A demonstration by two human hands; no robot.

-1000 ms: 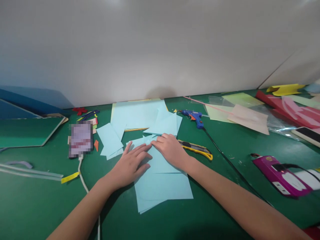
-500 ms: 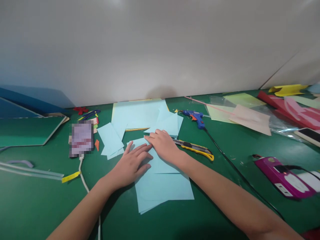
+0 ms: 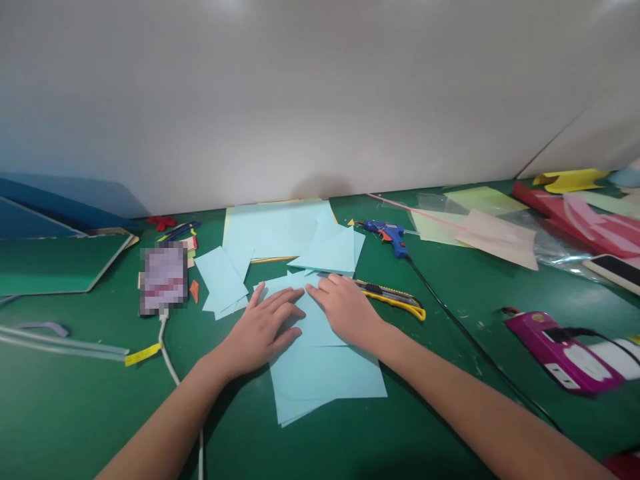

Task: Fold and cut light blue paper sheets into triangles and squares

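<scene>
Light blue paper sheets lie overlapped on the green table in front of me. My left hand rests flat on the left part of the upper sheet, palm down, fingers spread. Close beside its fingertips, my right hand presses on the same paper with curled fingers, the index fingertip against the sheet; nothing shows in its grip. A yellow and black utility knife lies just right of this hand, which covers its front end. Small blue paper pieces sit to the left, and more folded pieces lie beyond my hands.
A blue hot glue gun trails a black cord rightward. The purple power strip and a phone are at right, near coloured sheets. At left, a white cable runs from a blurred device.
My right hand has slid right and slightly toward me across the paper, away from my left fingertips. The left hand has stayed in place.
</scene>
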